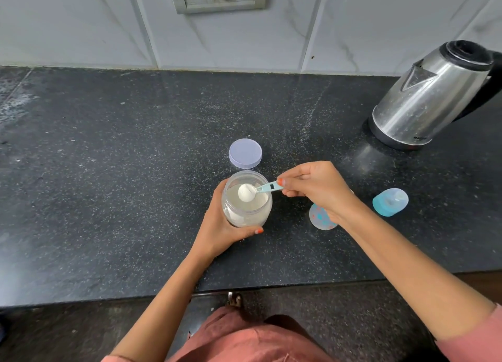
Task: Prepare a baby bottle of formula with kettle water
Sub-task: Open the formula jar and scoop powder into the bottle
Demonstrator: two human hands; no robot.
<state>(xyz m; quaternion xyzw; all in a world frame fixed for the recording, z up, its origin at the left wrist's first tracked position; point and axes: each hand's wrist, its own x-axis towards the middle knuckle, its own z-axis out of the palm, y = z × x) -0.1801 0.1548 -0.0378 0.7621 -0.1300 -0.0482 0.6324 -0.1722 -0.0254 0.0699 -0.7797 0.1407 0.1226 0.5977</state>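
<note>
Powder sits heaped in the bowl of a small blue scoop (pixel 258 191), held just over the open mouth of a clear jar (pixel 245 212) at the centre of the frame. The right hand (pixel 317 187) pinches the far end of the scoop's handle between thumb and forefinger, with the other fingers curled in beneath. This grip probably keeps the bowl level so the heap does not spill. The left hand (pixel 221 227) wraps around the jar from the left, fingers curled behind it and thumb lying across the near side. That likely steadies the jar against the push of the scoop. The jar looks tilted slightly towards the right hand, though the wide lens makes this uncertain.

The jar's pale lid (pixel 245 153) lies flat on the dark counter (pixel 122 157) just above the jar, out of the way but within reach. The baby bottle (pixel 319 221), speckled and translucent, stands just right of the jar in the lower centre of the frame, mostly hidden under the right wrist. Whether it holds water cannot be told. Its blue cap (pixel 390 202) lies on its side further right. A steel kettle (pixel 429 98) stands at the upper right, well apart from the hands. The step in hand appears to be measuring formula, and carrying the scoop across to the bottle seems to come next.
</note>
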